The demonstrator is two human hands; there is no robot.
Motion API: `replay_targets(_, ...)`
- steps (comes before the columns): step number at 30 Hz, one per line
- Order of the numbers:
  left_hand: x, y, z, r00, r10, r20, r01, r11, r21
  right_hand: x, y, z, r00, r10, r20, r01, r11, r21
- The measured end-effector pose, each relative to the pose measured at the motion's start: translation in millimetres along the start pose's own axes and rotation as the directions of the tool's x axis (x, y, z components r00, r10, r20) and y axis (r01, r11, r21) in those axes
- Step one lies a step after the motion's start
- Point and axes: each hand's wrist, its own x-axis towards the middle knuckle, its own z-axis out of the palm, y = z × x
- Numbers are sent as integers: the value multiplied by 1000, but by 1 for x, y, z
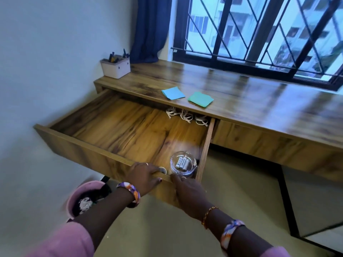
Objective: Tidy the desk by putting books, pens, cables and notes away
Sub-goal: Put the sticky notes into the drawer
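Observation:
A wide wooden drawer (118, 127) stands pulled out from the desk (241, 93). My left hand (146, 175) grips its front edge, fingers curled over the rim. My right hand (187, 190) holds the same front panel just to the right. Inside, coiled white cables (185, 116) lie at the back right, and a glass dish (183, 165) with batteries sits at the front right corner. On the desktop lie a blue note pad (173, 93) and a green note pad (200, 99). A white pen holder (115, 67) with pens stands at the back left corner.
A pink bin (83, 199) with dark contents stands on the floor below the drawer, at the left. A barred window (259, 34) and a blue curtain (150, 28) run behind the desk. A second, closed drawer front (259, 141) lies to the right.

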Motion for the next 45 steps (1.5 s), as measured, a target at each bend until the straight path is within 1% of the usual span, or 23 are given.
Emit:
replay_targets(2,-11,3,2,998,-45,44,44,998,40,-10,-9,4,1000,-3,-6,3,1000,-13)
replay_targets(6,-33,1,6,988,-126,85,117,987,110,-30,-30,6,1000,-20,12,20,999,-41)
replay_targets(10,-66,-2,5,982,-166,95,157,983,99,-55,-53,9,998,-52,25,54,997,-53)
replay_targets(13,-87,0,3,977,-189,94,179,978,104,-68,-66,11,999,-51,15,52,997,-64)
replay_targets(16,-94,11,1,965,-245,94,233,965,116,-70,-69,8,998,-27,54,30,998,-59)
replay_targets(19,-90,25,-10,951,-284,125,254,944,210,-65,-64,-2,991,-51,120,52,999,-6)
replay_targets(22,-79,31,-20,906,-378,190,308,897,317,-65,-52,-13,966,-137,221,120,989,87)
replay_targets(24,-61,43,-28,857,-439,271,294,847,442,-65,-36,-24,938,-239,251,204,966,160)
replay_targets(26,-40,64,-40,771,-505,388,248,799,548,-64,-12,-42,901,-355,250,312,930,195)
replay_targets(27,-25,77,-46,719,-535,443,241,791,563,-59,7,-56,889,-393,237,354,916,189)
replay_targets(28,-10,87,-50,675,-555,486,259,795,549,-54,26,-71,886,-409,217,375,909,181)
replay_targets(29,7,92,-49,656,-554,513,281,809,516,-48,48,-86,893,-406,192,377,911,169)
replay_targets(30,24,96,-47,657,-539,526,314,831,459,-40,70,-97,907,-388,165,365,919,149)
replay_targets(31,41,98,-43,685,-504,526,324,857,400,-33,90,-107,922,-358,145,341,931,128)
replay_targets(33,85,104,-29,772,-407,488,290,909,299,-12,134,-120,949,-297,102,287,952,105)
replay_targets(34,104,110,-24,801,-363,476,268,929,256,-1,154,-123,960,-269,82,260,960,103)
replay_targets(36,133,119,-18,838,-296,459,243,955,172,18,181,-126,971,-230,74,222,970,98)
replay_targets(38,158,126,-16,857,-249,451,216,969,123,36,202,-132,972,-217,89,208,973,98)
replay_targets(42,206,122,-29,877,-251,409,231,968,98,78,230,-149,962,-264,62,256,960,112)
replay_targets(44,234,113,-40,899,-275,342,247,961,122,103,244,-151,958,-281,50,275,956,106)
replay_targets(45,250,106,-45,914,-289,286,254,955,152,117,252,-151,958,-282,47,276,956,101)
